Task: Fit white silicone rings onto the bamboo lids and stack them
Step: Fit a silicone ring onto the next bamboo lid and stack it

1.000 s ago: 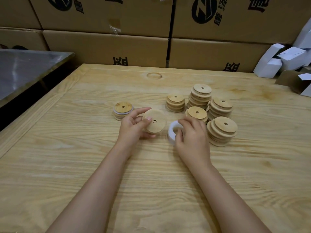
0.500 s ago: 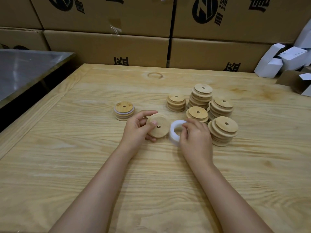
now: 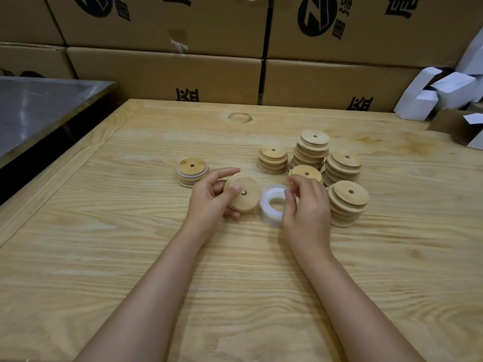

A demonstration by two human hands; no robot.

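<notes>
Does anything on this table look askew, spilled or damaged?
Nothing spilled or broken. The tallest lid stack and the nearest stack sit crooked, lids shifted sideways. A faint ring mark stains the far side of the table. Otherwise normal: left hand grips a lid, right hand pinches the white rings.

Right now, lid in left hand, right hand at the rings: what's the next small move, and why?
Probably lift one ring off the white rings with the right hand and bring it to the bamboo lid. The left hand holds that lid bare and tilted, and the right fingers pinch the stack's top edge.
</notes>
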